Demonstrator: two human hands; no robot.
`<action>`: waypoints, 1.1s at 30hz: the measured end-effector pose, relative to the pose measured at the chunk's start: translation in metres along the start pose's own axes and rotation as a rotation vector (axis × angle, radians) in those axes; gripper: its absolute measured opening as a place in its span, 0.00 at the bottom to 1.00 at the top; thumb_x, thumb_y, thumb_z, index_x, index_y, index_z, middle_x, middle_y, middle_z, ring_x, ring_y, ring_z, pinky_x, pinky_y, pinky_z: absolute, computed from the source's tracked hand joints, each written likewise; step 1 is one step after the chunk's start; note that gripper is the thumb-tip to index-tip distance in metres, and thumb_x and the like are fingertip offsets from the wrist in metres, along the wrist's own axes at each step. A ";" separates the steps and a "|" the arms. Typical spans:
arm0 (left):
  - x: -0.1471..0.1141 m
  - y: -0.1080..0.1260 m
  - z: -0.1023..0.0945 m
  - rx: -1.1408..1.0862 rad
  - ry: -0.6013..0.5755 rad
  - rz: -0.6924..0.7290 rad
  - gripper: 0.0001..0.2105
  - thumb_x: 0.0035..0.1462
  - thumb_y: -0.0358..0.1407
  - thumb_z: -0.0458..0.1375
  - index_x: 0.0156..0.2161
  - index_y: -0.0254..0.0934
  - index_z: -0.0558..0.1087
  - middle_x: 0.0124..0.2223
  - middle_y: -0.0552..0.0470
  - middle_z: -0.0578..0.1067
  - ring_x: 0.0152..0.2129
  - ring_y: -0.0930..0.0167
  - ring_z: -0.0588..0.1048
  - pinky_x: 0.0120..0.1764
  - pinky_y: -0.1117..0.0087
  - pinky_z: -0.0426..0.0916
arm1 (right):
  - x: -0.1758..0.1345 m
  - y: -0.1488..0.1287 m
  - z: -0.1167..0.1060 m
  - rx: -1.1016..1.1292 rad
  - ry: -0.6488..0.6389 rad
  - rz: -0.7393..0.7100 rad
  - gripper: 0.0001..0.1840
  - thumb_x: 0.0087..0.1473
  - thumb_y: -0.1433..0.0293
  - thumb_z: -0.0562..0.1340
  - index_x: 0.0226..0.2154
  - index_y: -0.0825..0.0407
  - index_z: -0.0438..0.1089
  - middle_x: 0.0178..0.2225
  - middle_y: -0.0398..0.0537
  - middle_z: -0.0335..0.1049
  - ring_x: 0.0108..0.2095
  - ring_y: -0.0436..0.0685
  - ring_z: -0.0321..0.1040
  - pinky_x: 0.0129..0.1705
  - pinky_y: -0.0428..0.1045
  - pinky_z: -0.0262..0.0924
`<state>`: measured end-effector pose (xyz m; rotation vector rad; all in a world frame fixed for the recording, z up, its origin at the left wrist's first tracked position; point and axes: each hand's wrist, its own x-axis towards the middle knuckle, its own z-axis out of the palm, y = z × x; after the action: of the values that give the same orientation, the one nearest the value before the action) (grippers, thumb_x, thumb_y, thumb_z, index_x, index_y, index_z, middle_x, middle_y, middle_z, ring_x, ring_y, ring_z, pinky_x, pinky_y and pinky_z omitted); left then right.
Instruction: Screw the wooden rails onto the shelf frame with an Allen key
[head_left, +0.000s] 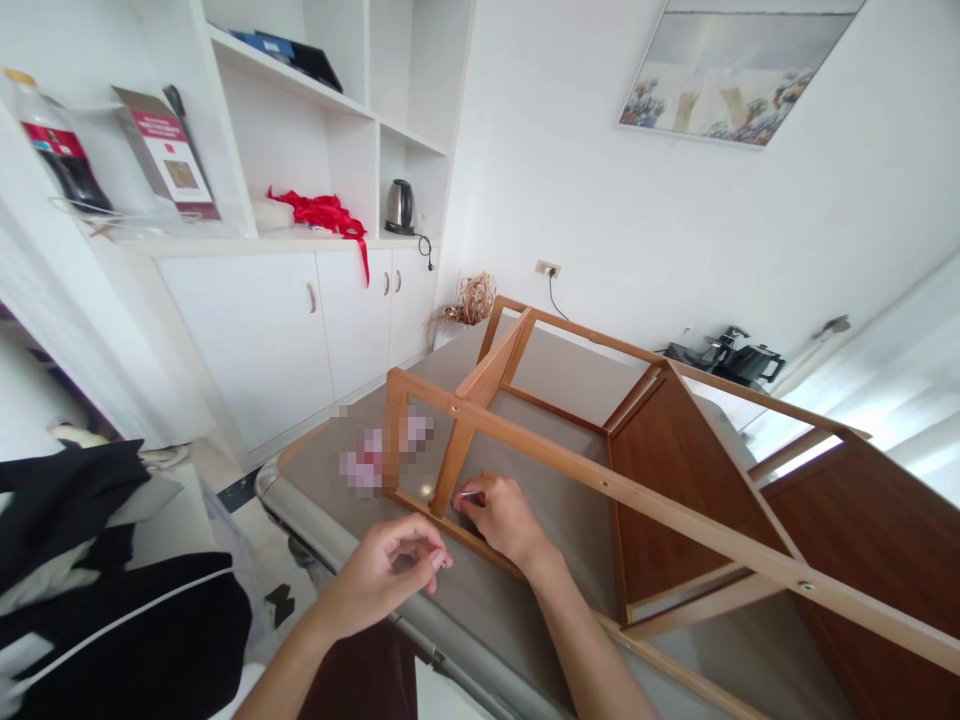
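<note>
A wooden shelf frame [529,440] lies on its side on a grey-topped table [315,480], with brown panels [675,470] fitted between its rails. My right hand [499,510] is inside the frame by a lower rail, next to an upright slat [454,465]. Its fingers pinch a short, thin metal piece [472,494], whose exact kind I cannot tell. Outside that rail, nearer to me, hovers my left hand [390,565]. Its fingers are curled, thumb and fingertips close together; whatever they may hold is too small to make out.
A pixelated pink and red patch [367,460] covers something at the table's left end. White cabinets [247,330] hold a red ribbon [326,212] and a kettle [401,205]. Dark clothes [120,620] lie at left. A black kettle [754,362] stands behind the frame.
</note>
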<state>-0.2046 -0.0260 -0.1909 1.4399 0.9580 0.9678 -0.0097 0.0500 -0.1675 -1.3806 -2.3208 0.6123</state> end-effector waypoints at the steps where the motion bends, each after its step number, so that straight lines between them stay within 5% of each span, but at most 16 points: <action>1: 0.000 0.000 0.000 0.002 0.001 -0.001 0.10 0.61 0.43 0.58 0.36 0.36 0.70 0.35 0.49 0.79 0.25 0.72 0.77 0.34 0.70 0.71 | 0.000 0.000 0.001 -0.015 0.008 -0.002 0.10 0.59 0.71 0.59 0.34 0.47 0.76 0.34 0.45 0.74 0.33 0.52 0.70 0.37 0.45 0.59; 15: 0.001 -0.003 -0.002 -0.006 -0.002 0.020 0.10 0.62 0.42 0.57 0.37 0.36 0.69 0.36 0.50 0.78 0.25 0.73 0.76 0.33 0.71 0.70 | -0.018 0.013 -0.024 -0.023 0.099 -0.039 0.11 0.63 0.74 0.52 0.41 0.52 0.70 0.37 0.50 0.72 0.38 0.54 0.69 0.41 0.47 0.59; 21: 0.001 -0.004 0.001 0.074 0.011 0.024 0.10 0.63 0.42 0.56 0.38 0.36 0.69 0.36 0.50 0.78 0.25 0.74 0.76 0.33 0.72 0.70 | -0.016 0.000 -0.015 -0.065 -0.078 -0.119 0.27 0.57 0.80 0.50 0.49 0.41 0.75 0.36 0.45 0.73 0.38 0.52 0.72 0.44 0.44 0.61; 29: 0.003 -0.002 0.003 0.095 0.012 0.019 0.12 0.63 0.43 0.56 0.37 0.35 0.69 0.36 0.49 0.77 0.25 0.74 0.75 0.32 0.72 0.70 | -0.046 -0.007 -0.037 -0.235 -0.092 0.057 0.29 0.55 0.80 0.51 0.49 0.40 0.75 0.43 0.47 0.78 0.43 0.55 0.74 0.45 0.46 0.61; 33: 0.000 0.002 0.009 0.131 0.022 0.030 0.12 0.63 0.44 0.56 0.38 0.35 0.70 0.36 0.49 0.77 0.25 0.73 0.75 0.33 0.72 0.71 | -0.071 -0.010 -0.049 -0.327 -0.046 0.177 0.24 0.51 0.82 0.53 0.38 0.47 0.80 0.38 0.51 0.77 0.38 0.58 0.75 0.39 0.47 0.60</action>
<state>-0.1961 -0.0287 -0.1896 1.5594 1.0348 0.9590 0.0402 -0.0083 -0.1277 -1.7474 -2.4322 0.3232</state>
